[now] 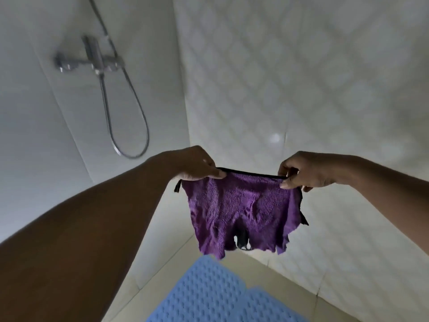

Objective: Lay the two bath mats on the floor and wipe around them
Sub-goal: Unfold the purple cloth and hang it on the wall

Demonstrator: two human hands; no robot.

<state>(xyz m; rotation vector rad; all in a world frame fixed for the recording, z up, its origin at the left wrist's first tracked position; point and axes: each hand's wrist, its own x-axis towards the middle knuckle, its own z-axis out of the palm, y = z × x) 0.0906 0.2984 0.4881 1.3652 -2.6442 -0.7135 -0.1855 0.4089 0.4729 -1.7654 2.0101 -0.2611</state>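
Both forearms are bare, no sleeves in view; the left hand (197,165) and right hand (308,170) wear nothing.

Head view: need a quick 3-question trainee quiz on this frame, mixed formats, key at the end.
1. True or false: the purple cloth is lying flat on the floor.
2. Multiple choice: which hands pinch the cloth's top edge? A) left hand only B) right hand only C) both
3. Fill in: the blue mat lies on the ____, below the cloth.

Key: 1. False, it hangs in the air. 2. C. 3. floor.
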